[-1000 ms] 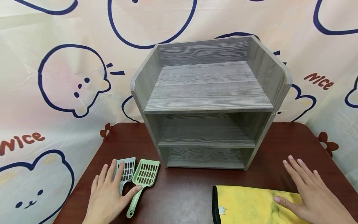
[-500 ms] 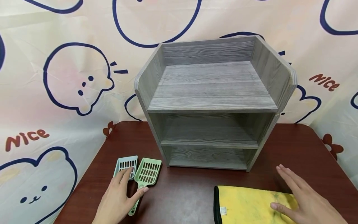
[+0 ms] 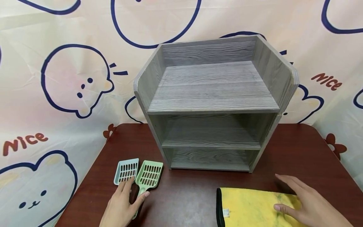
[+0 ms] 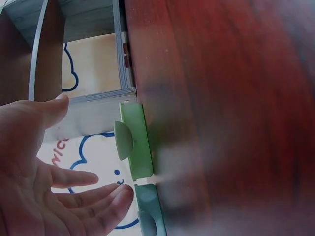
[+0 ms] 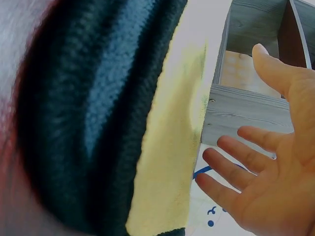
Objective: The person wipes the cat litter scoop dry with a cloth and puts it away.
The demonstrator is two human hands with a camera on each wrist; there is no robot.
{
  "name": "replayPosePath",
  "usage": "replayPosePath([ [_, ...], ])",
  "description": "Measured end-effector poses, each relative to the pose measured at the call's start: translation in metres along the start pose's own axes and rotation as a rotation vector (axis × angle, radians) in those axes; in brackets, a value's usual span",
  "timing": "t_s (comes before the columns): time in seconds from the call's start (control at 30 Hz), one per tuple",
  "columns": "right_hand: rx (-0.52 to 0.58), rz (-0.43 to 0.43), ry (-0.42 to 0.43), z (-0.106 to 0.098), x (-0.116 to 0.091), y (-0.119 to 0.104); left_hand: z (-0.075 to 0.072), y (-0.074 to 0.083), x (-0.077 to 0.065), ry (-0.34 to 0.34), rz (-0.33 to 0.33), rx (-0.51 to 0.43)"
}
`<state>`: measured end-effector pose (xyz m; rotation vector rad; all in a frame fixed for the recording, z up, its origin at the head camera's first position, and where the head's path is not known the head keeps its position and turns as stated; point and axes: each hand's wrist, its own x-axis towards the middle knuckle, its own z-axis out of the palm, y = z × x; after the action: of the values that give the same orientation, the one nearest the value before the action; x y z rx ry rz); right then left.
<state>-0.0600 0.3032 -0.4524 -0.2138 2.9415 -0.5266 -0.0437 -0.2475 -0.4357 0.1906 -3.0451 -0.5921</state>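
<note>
Two slotted litter scoops lie side by side at the left of the table, a light blue scoop (image 3: 126,171) and a green scoop (image 3: 149,174). Over their handles hovers my left hand (image 3: 120,201), its fingers loosely bent and the thumb apart. In the left wrist view a gap shows between that hand (image 4: 44,177) and the scoops. A folded yellow towel (image 3: 249,206) with dark edging lies at the front right. Above its right end is my right hand (image 3: 314,201), fingers extended and holding nothing. The right wrist view shows this hand (image 5: 266,162) apart from the towel (image 5: 167,147).
A grey wood-grain shelf unit (image 3: 212,112) with an open top and two lower compartments stands at the back middle of the dark red-brown table (image 3: 184,195). Behind it hangs a cartoon-print cloth backdrop (image 3: 76,132).
My left hand has drawn back toward the scoop handles, uncovering the blue scoop's head, and its fingers have bent more. My right hand has lowered and its fingers have turned inward over the towel.
</note>
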Motion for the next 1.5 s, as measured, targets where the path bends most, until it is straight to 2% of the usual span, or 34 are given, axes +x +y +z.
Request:
replayPosePath([
  [0.13,0.018,-0.053,0.035,0.001,0.000,0.003,0.002,-0.002,0.000,-0.024,-0.021,-0.017],
  [0.33,0.012,-0.148,0.098,0.004,0.000,0.009,0.005,-0.004,0.001,-0.084,-0.014,-0.024],
  [0.67,0.030,-0.154,0.007,0.008,0.006,0.013,0.008,-0.005,0.003,-0.124,-0.019,-0.020],
  [0.87,0.062,-0.103,-0.100,0.004,0.013,0.012,0.011,-0.004,0.003,-0.135,-0.028,-0.048],
  [0.93,0.074,-0.112,-0.116,0.004,0.015,0.011,0.011,-0.004,0.002,-0.145,-0.035,-0.065],
  [1.0,0.072,-0.158,-0.118,0.004,0.017,0.013,0.011,-0.004,0.001,-0.162,-0.030,-0.068],
  [1.13,0.094,-0.239,-0.140,0.003,0.020,0.015,0.009,-0.005,-0.001,-0.133,-0.008,-0.051],
  [1.37,0.168,-0.364,-0.109,0.002,0.019,0.016,0.006,-0.008,-0.003,-0.045,0.077,-0.026],
  [1.5,0.216,-0.394,-0.089,0.002,0.018,0.014,0.004,-0.008,-0.006,-0.001,0.138,-0.043],
])
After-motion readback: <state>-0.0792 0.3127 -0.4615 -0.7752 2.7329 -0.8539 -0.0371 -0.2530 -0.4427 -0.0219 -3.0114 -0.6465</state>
